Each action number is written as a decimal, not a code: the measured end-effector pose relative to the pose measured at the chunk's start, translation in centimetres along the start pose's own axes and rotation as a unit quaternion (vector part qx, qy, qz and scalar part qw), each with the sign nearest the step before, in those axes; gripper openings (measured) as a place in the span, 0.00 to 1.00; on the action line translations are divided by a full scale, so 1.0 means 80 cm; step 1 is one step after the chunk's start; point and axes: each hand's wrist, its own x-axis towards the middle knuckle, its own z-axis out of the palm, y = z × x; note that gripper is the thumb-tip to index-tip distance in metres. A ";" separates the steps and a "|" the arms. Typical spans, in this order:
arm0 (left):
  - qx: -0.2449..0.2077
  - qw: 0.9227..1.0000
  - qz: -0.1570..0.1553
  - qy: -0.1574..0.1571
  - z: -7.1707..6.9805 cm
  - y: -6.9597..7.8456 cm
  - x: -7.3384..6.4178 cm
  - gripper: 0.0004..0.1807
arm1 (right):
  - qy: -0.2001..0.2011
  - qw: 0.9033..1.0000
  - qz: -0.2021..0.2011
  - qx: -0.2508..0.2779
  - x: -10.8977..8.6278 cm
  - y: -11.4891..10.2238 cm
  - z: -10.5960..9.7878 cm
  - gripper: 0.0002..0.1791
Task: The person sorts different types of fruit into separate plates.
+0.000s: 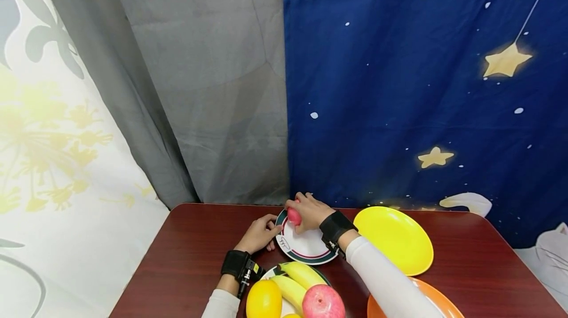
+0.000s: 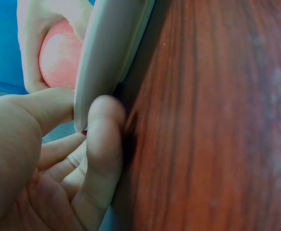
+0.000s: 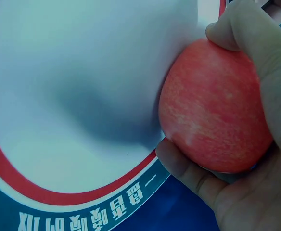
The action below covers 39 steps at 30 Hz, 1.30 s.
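A white plate [image 1: 312, 245] with a green and red rim lies near the table's far edge. My left hand [image 1: 257, 235] pinches its left rim; in the left wrist view the thumb is on the upper side and a finger [image 2: 104, 139] is beneath the plate's edge. With thumb and fingers my right hand [image 1: 314, 212] grips a red apple [image 3: 212, 106] at the plate's far left side. The apple is against or just over the plate's surface; I cannot tell if it bears on it. Dark printed characters [image 3: 97, 216] show along the green rim.
Nearer me, a second plate [image 1: 321, 274] bears two bananas [image 1: 293, 291], a larger pink-red apple [image 1: 323, 302] and a yellow fruit [image 1: 264, 299]. To the right lie a yellow plate [image 1: 395, 239] and an orange plate [image 1: 443, 300], partly under the right forearm. Curtains hang behind the table [image 1: 195, 254].
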 end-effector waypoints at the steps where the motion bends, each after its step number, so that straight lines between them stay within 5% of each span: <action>1: -0.005 1.000 0.000 -0.003 0.000 0.000 0.000 0.23 | 0.002 1.000 -0.002 0.003 0.000 0.001 0.000 0.34; 14: -0.008 1.000 -0.001 -0.009 0.000 -0.001 -0.002 0.24 | -0.004 1.000 -0.016 -0.016 -0.019 -0.009 -0.028 0.40; 21: -0.001 1.000 0.003 -0.005 0.000 -0.002 -0.002 0.24 | 0.109 0.987 -0.105 -0.059 -0.089 -0.041 -0.109 0.39; 26: -0.008 1.000 0.010 -0.003 -0.001 -0.002 -0.003 0.23 | 0.129 0.981 -0.143 -0.024 -0.154 -0.059 -0.146 0.40; 33: -0.008 1.000 0.008 0.001 0.000 -0.005 -0.003 0.23 | 0.046 0.980 -0.186 0.062 -0.220 -0.071 -0.103 0.40; 39: -0.009 1.000 0.000 0.000 0.003 -0.007 -0.001 0.23 | -0.090 0.973 -0.129 0.167 -0.246 -0.076 -0.060 0.44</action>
